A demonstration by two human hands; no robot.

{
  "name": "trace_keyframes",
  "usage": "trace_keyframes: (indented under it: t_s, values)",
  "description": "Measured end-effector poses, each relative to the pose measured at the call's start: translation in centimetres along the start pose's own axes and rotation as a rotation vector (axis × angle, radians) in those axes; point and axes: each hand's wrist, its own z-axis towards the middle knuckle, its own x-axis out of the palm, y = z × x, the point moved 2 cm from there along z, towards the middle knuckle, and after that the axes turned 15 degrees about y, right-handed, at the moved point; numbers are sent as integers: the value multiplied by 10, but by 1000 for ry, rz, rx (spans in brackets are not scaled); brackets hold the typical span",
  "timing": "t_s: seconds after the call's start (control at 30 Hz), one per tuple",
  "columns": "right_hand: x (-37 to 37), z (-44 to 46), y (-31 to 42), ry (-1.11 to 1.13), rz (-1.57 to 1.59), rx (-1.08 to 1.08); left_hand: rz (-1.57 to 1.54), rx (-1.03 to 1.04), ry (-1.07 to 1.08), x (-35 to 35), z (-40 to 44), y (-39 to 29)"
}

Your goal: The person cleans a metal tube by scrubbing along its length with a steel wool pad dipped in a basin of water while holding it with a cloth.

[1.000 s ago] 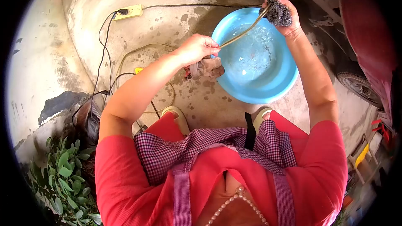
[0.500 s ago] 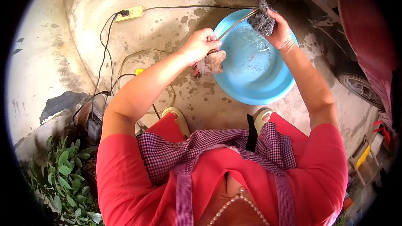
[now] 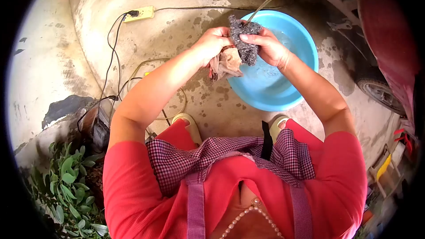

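Scourer [image 3: 248,55] against cord [image 3: 262,8], over left rim of basin [image 3: 276,105]

Held in curled right hand [image 3: 272,48], met by closed left hand [image 3: 210,43] with bunched cloth [image 3: 228,62] hanging from it (grip on cord hidden, cannot tell). Looks like scrubbing cord; calls next for steady left pinch, firm right stroke.

Nothing legible in view — no lettering, label, number or sign can be read.
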Motion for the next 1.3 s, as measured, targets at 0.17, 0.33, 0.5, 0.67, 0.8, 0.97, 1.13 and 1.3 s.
trace_keyframes:
  t_s: [0.17, 0.33, 0.5, 0.67, 0.8, 0.97, 1.13, 1.3]
  values:
    - [0, 13, -5, -190, -161, 62, 129, -18, -17, -8, -2, 19]
    - [-23, 51, 19, -357, -436, -4, -43, -37, -53, -1, -14, -1]
    - [-86, 67, 70, -653, -364, -181, -38, 5, 18, 6, -30, -9]
    - [-128, 47, 94, -676, -175, -214, 4, 3, 144, 4, -39, -6]
    - [-87, 41, 85, -311, 71, -72, 19, -74, 86, 1, -32, -5]
    - [-13, 25, 27, -3, -34, 163, -57, -47, 66, -1, -24, -16]
    - [-4, 39, -1, -292, -332, 78, -34, -97, -84, -3, -24, -4]
    - [-79, 79, 54, -488, -371, -188, 58, -2, 56, 7, -27, -11]
